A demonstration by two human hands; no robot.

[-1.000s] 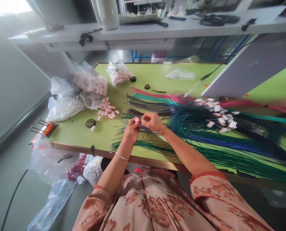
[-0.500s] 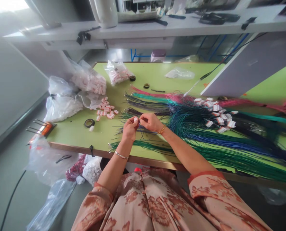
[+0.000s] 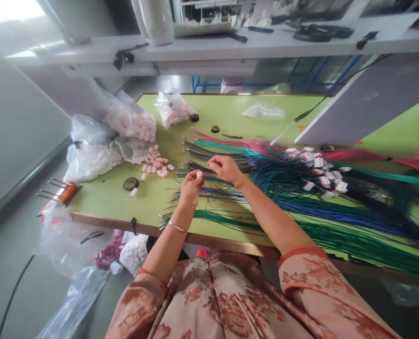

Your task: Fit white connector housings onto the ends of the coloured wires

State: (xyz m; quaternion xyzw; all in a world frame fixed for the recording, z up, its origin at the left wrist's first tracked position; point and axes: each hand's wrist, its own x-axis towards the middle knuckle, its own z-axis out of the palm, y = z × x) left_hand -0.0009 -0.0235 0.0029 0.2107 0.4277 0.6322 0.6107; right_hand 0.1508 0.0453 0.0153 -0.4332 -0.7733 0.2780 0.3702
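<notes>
My left hand (image 3: pixel 191 186) is closed in a pinch on a small white connector (image 3: pixel 198 174), with thin dark wires trailing from it down to the green table (image 3: pixel 117 193). My right hand (image 3: pixel 223 167) hovers just right of it, fingers curled over the ends of the purple wire bundle (image 3: pixel 209 167); whether it grips a wire I cannot make out. Bundles of green, blue, teal and pink wires (image 3: pixel 318 212) fan out to the right. A pile of loose pink-and-white connectors (image 3: pixel 155 165) lies to the left of my hands.
Plastic bags of connectors (image 3: pixel 132 122) sit at the table's far left. A tape roll (image 3: pixel 131 183) lies near the front edge. Finished white connectors (image 3: pixel 318 169) rest on the wires at right. A white panel (image 3: pixel 358 108) slants over the table's right side. More bags (image 3: pixel 68 235) lie on the floor.
My right hand has drawn away from my left hand, up and to the right toward the purple wires. My left hand keeps the connector in nearly the same place.
</notes>
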